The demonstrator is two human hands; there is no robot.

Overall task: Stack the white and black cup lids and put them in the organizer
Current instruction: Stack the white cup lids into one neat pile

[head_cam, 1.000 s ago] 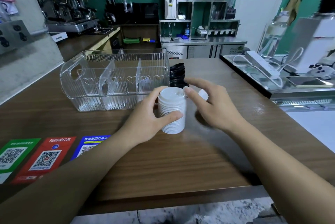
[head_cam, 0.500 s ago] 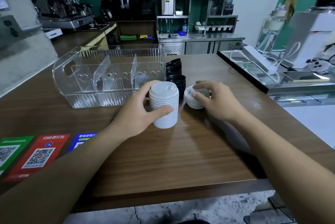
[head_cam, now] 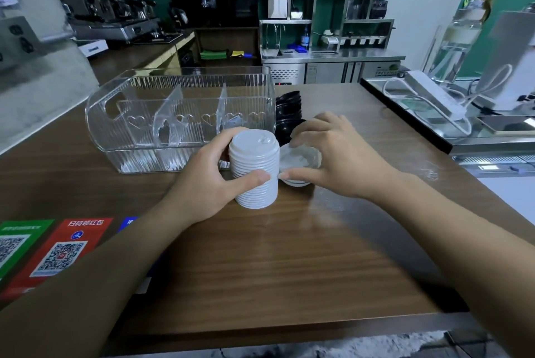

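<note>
Gathering the loose white lid beside the stack

My left hand [head_cam: 202, 184] grips the white lid stack [head_cam: 254, 169] on the worktop [head_cam: 289, 256], just in front of the organizer [head_cam: 179, 117]; my right hand [head_cam: 338, 158] pinches the loose lid [head_cam: 299, 162] touching the stack's right side. I should lift it level, centre it, then press gently. Black lids [head_cam: 288, 110] wait behind.

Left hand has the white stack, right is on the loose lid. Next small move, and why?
Probably lift the loose white lid with the right hand onto the white lid stack, which the left hand grips upright. The clear organizer holds no lids yet.
</note>
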